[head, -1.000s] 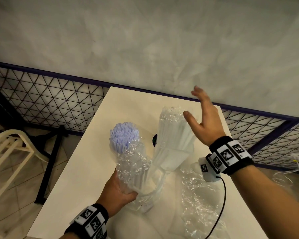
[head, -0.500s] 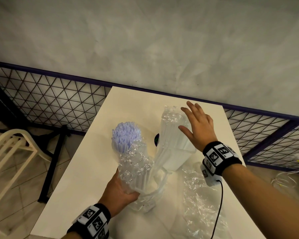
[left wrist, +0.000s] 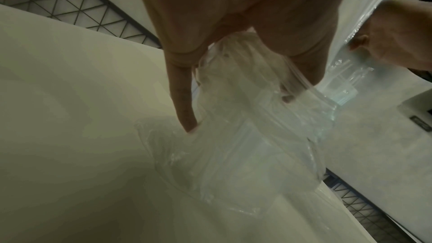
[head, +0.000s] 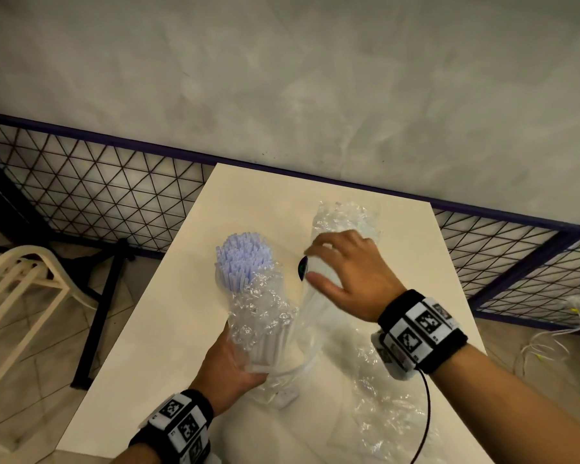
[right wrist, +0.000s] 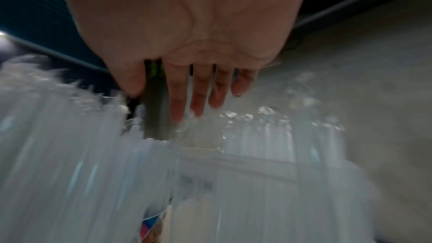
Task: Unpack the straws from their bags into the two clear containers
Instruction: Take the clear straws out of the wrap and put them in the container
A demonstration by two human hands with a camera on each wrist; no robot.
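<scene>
1. I take the table (head: 168, 329) as my landmark. Near its middle stands a bundle of straws (head: 243, 259), tilted, with the open lavender ends out of its crinkled bag (head: 262, 309).
2. My left hand (head: 230, 366) is the closed grip here: the fingers curl around the lower part of this bag, near the table's close edge, where a clear container (head: 295, 373) seems to stand. Its exact outline I cannot tell through the plastic.
3. Beside it, toward the far side of the table, a second bag of straws (head: 345, 219) stands upright.
4. My right hand (head: 349, 276) is on the middle of this second bag, fingers bent over it and thumb under; I judge it is taking hold, but the wrist view is blurred, so a firm grasp is not sure.
5. An empty bag (head: 382, 396) lies flat on the table, on the right of the left-hand bundle.
6. I expect the straws are very light and a little stiff, and the film thin, slippery and noisy. I would hold around the bundle's middle, not only the film, because loose straws can slide out and scatter.
</scene>
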